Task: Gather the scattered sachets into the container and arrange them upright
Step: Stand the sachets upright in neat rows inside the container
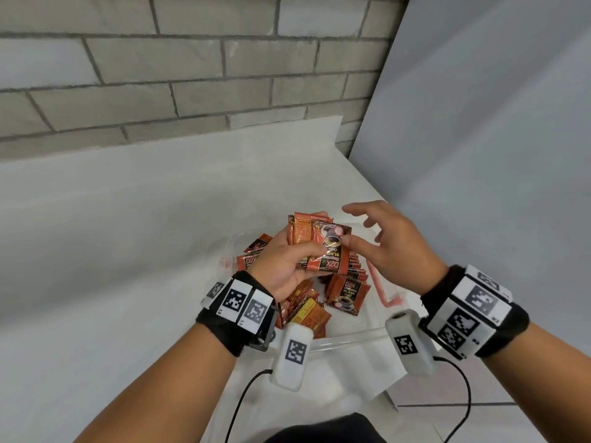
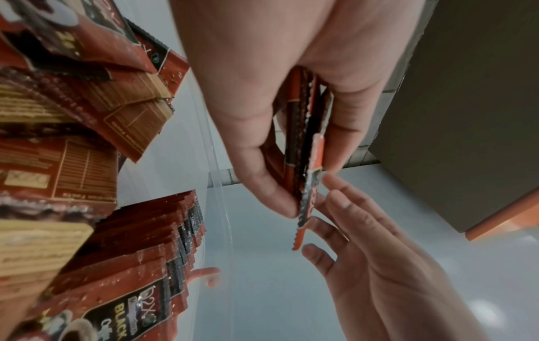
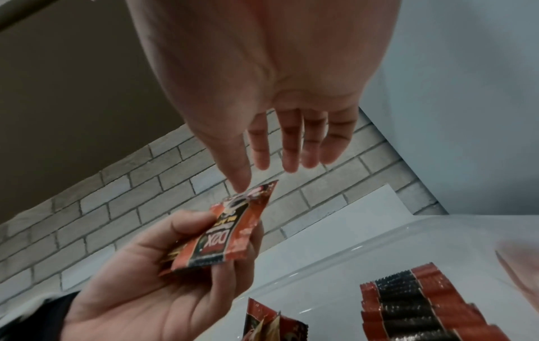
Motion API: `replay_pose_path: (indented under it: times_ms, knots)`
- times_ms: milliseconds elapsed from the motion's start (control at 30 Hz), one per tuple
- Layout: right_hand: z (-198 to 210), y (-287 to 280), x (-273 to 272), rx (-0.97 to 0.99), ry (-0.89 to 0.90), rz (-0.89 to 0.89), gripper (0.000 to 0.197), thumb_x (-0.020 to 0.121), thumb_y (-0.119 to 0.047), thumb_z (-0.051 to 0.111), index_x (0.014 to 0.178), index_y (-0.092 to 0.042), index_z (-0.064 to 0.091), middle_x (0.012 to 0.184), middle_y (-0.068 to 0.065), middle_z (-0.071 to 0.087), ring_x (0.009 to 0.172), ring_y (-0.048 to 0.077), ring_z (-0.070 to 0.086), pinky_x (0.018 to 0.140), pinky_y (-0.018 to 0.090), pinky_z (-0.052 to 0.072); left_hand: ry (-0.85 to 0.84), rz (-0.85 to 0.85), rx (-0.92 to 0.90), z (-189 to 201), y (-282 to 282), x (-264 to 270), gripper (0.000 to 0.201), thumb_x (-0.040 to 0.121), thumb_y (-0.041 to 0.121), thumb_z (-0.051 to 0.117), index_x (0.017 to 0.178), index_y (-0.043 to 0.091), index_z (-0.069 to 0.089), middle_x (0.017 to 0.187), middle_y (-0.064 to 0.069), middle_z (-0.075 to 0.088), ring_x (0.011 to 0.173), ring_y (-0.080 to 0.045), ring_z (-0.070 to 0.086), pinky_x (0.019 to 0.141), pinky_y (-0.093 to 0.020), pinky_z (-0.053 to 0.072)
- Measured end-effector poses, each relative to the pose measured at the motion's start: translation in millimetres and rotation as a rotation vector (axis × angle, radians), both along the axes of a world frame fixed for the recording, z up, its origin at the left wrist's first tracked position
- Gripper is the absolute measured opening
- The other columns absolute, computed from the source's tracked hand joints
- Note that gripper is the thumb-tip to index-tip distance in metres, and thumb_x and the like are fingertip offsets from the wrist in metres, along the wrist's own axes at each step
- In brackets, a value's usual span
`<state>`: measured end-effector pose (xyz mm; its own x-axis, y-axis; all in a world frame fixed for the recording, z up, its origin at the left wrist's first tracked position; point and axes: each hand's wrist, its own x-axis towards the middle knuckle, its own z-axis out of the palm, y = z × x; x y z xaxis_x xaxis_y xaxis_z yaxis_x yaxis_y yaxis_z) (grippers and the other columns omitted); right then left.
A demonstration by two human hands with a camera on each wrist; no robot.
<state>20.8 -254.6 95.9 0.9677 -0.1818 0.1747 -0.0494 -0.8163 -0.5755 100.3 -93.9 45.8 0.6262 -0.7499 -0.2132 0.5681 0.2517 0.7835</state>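
Head view: my left hand (image 1: 289, 266) grips a small stack of sachets (image 1: 323, 243) just above the container (image 1: 351, 337), which sits on the white worktop (image 1: 112, 235). My right hand (image 1: 390, 247) is beside the stack, fingers spread loose, thumb touching the front sachet's edge. Inside the container, a row of sachets (image 1: 347, 290) stands upright, others lie jumbled nearer me.

Left wrist view: fingers (image 2: 262, 184) and thumb clamp the stack (image 2: 303, 147) edge-on; right fingertips (image 2: 335, 196) touch it.

Right wrist view: right hand (image 3: 262, 92) open, thumb tip on the front sachet (image 3: 227, 237); the upright row (image 3: 414, 306) lies below in the container.
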Motion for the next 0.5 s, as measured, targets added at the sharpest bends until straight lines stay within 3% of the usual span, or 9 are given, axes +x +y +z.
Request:
replay_pose_path:
  times_ms: [67, 167, 267, 333, 433, 500]
  knots:
    - [2, -2, 2, 0.081, 0.1, 0.01, 0.043, 0.084, -0.028, 0.069, 0.125, -0.026, 0.053, 0.106, -0.008, 0.061, 0.088, 0.009, 0.056, 0.071, 0.015, 0.042, -0.009, -0.011, 0.007, 0, -1, -1, 0.036, 0.084, -0.011, 0.055, 0.106, 0.017, 0.06, 0.094, -0.007, 0.071, 0.087, -0.022, 0.068, 0.072, -0.038, 0.058]
    - [5, -3, 4, 0.231, 0.191, 0.006, 0.03, 0.084, -0.022, 0.07, 0.106, -0.033, 0.052, 0.093, -0.001, 0.066, 0.082, 0.013, 0.063, 0.07, 0.026, 0.051, -0.009, -0.009, 0.014, 1, -2, -2, 0.034, 0.083, -0.009, 0.058, 0.106, 0.015, 0.059, 0.094, -0.007, 0.07, 0.088, -0.023, 0.068, 0.075, -0.04, 0.058]
    - [5, -2, 6, 0.253, 0.138, -0.009, 0.024, 0.086, -0.012, 0.066, 0.094, -0.032, 0.057, 0.09, 0.0, 0.064, 0.076, 0.013, 0.059, 0.072, 0.032, 0.053, -0.004, -0.018, 0.028, 2, -1, -2, 0.03, 0.076, 0.009, 0.066, 0.104, 0.015, 0.059, 0.099, -0.005, 0.068, 0.093, -0.024, 0.066, 0.08, -0.045, 0.056]
    - [5, 2, 7, 0.267, 0.104, 0.0, 0.024, 0.088, -0.007, 0.063, 0.097, -0.03, 0.063, 0.091, 0.0, 0.063, 0.079, 0.014, 0.058, 0.075, 0.032, 0.053, -0.005, -0.034, 0.036, 2, 0, -2, 0.028, 0.074, 0.014, 0.068, 0.101, 0.015, 0.061, 0.1, -0.005, 0.066, 0.097, -0.023, 0.064, 0.08, -0.046, 0.056]
    - [5, 10, 9, 0.286, 0.089, 0.031, 0.034, 0.089, -0.008, 0.062, 0.112, -0.034, 0.063, 0.102, 0.0, 0.059, 0.09, 0.019, 0.059, 0.081, 0.03, 0.052, -0.034, -0.032, 0.044, 2, -1, -2, 0.022, 0.082, -0.003, 0.062, 0.097, 0.013, 0.06, 0.09, -0.004, 0.067, 0.086, -0.02, 0.066, 0.074, -0.04, 0.058]
    - [2, 13, 9, 0.351, 0.083, -0.046, 0.037, 0.088, -0.015, 0.065, 0.119, -0.033, 0.055, 0.105, -0.002, 0.057, 0.089, 0.019, 0.06, 0.08, 0.031, 0.053, -0.04, 0.007, 0.028, 1, -2, -2, 0.026, 0.083, -0.01, 0.058, 0.095, 0.013, 0.06, 0.084, -0.004, 0.068, 0.078, -0.018, 0.068, 0.071, -0.037, 0.059]
